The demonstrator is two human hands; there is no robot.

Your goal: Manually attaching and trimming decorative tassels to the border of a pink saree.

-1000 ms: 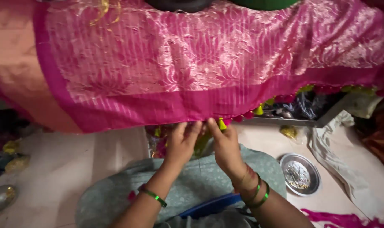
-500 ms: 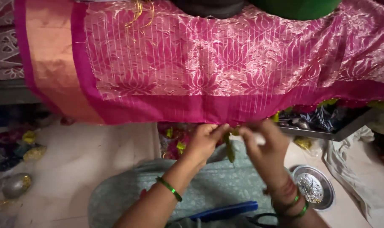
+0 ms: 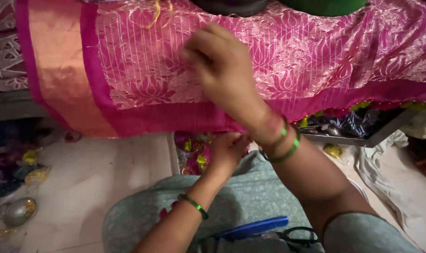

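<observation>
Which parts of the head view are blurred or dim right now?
Head view: the right hand, raised in front of the pink cloth, is smeared by motion blur; the left hand at the cloth's lower edge is sharper; the space under the cloth lies in shadow; the floor is evenly lit, no glare.

The sari (image 3: 288,75) before me is bright magenta, woven with pale lotus motifs and thin light stripes, and carries a broad peach-orange band at its left beside a plain magenta border. Green bangles (image 3: 283,145) ring my right wrist and one green bangle (image 3: 193,205) my left. My near lap cloth (image 3: 250,197) is grey-green; a blue-handled tool (image 3: 250,228) lies there.
</observation>
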